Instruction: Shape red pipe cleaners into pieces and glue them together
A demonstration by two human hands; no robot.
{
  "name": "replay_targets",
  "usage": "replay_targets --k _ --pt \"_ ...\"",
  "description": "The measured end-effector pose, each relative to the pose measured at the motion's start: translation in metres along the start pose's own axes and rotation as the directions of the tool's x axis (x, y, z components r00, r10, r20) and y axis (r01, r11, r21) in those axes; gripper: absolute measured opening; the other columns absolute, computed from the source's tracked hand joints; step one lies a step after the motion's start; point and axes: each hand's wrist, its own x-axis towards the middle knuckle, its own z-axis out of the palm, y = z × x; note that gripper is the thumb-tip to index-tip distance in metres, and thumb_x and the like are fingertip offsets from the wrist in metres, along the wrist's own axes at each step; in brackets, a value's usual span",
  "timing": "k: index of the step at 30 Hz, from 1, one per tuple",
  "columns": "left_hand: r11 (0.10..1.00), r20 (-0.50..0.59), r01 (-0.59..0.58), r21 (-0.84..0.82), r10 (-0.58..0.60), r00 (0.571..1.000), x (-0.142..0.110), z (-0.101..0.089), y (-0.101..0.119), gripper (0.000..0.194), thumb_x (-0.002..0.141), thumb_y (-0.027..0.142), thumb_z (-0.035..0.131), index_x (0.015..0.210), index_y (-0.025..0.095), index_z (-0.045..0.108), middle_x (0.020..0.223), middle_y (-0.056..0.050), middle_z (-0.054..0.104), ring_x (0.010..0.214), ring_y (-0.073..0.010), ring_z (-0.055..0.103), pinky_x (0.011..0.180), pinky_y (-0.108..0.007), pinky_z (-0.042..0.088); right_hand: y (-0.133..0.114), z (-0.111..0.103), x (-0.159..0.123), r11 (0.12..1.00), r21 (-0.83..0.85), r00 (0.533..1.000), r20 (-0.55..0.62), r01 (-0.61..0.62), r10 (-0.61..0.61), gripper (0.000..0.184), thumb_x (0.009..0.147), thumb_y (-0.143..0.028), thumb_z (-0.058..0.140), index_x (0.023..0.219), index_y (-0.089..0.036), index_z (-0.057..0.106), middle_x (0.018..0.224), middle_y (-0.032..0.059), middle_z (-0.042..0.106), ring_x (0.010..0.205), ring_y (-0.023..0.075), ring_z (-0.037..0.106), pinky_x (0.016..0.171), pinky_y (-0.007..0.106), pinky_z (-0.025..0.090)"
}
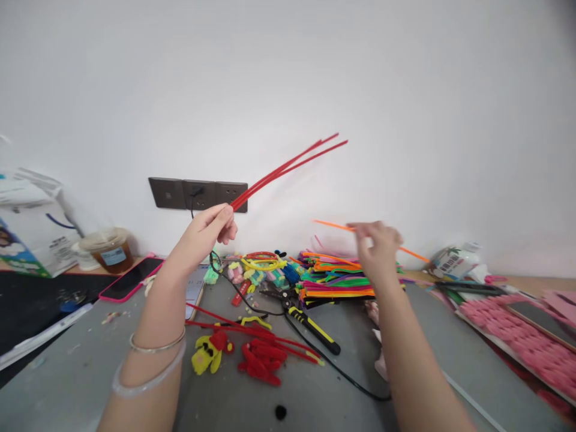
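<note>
My left hand [213, 227] is closed around the lower ends of several red pipe cleaners [281, 170], which fan up and to the right in front of the wall. My right hand [377, 243], slightly blurred, pinches a single orange pipe cleaner [330, 224] above a pile of multicoloured pipe cleaners [335, 285]. Below my hands on the grey table lie more red pipe cleaners [265, 336], a yellow and red fuzzy figure [207, 353] and a bundle of bent red pieces [262, 360]. Pliers [312, 330] with black and yellow handles lie between my arms.
A black cable [342, 373] crosses the table from the wall socket [198, 195]. On the left are a pink-edged phone [131, 279] and a drink cup [110, 251]. Pink fuzzy strips [517, 336] lie at right. A black pompom [281, 412] sits in front.
</note>
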Motion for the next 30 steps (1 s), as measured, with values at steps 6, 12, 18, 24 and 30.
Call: replay_targets --k 6,12,18,24,30 --pt "1.000 0.071 -0.001 -0.005 0.001 0.998 0.002 0.002 -0.006 0.036 0.096 0.041 0.042 0.068 0.019 0.043 0.064 0.001 0.053 0.059 -0.0114 0.045 0.058 -0.024 0.038 0.031 0.024 -0.016 0.991 -0.012 0.807 0.579 -0.133 0.115 0.025 0.083 -0.042 0.058 0.085 -0.023 0.076 0.098 0.0108 0.073 0.101 0.0321 0.062 0.100 0.056 0.039" --pt "0.999 0.165 0.034 0.039 -0.040 0.985 0.003 0.012 -0.005 0.038 0.096 0.042 0.041 0.067 0.018 0.048 0.065 0.000 0.054 0.059 -0.0113 0.046 0.059 -0.023 0.040 0.010 -0.009 0.005 0.963 0.152 0.844 0.525 -0.221 0.111 0.037 0.088 -0.047 0.051 0.106 -0.021 0.071 0.120 0.0135 0.067 0.117 0.0315 0.059 0.101 0.048 0.043" --pt "0.989 0.401 0.138 0.042 -0.144 0.905 0.003 0.027 -0.012 0.039 0.094 0.050 0.042 0.074 0.018 0.054 0.067 0.001 0.055 0.056 -0.0111 0.050 0.055 -0.023 0.042 -0.054 -0.020 0.007 0.618 0.545 0.672 0.740 -0.567 -0.037 0.059 0.088 -0.056 0.057 0.135 -0.020 0.050 0.087 0.0050 0.067 0.074 0.0182 0.063 0.075 0.035 0.051" --pt "0.972 0.722 0.175 0.156 -0.234 0.651 0.002 0.037 -0.023 0.038 0.092 0.050 0.047 0.075 0.018 0.057 0.074 -0.003 0.065 0.058 -0.0126 0.055 0.054 -0.024 0.043 -0.071 0.003 0.000 0.494 0.634 0.717 0.697 -0.595 -0.032 0.040 0.086 -0.057 0.059 0.092 -0.018 0.067 0.056 -0.0064 0.040 0.050 0.0101 0.038 0.051 0.025 0.033" --pt "0.950 0.765 0.308 0.047 -0.232 0.601 0.002 0.047 -0.024 0.034 0.090 0.051 0.052 0.088 0.018 0.058 0.077 -0.003 0.066 0.067 -0.0140 0.061 0.060 -0.024 0.045 -0.073 0.007 -0.002 0.527 0.615 0.675 0.731 -0.587 -0.102 0.040 0.089 -0.056 0.056 0.082 -0.018 0.065 0.055 -0.0058 0.044 0.048 0.0091 0.038 0.048 0.024 0.031"
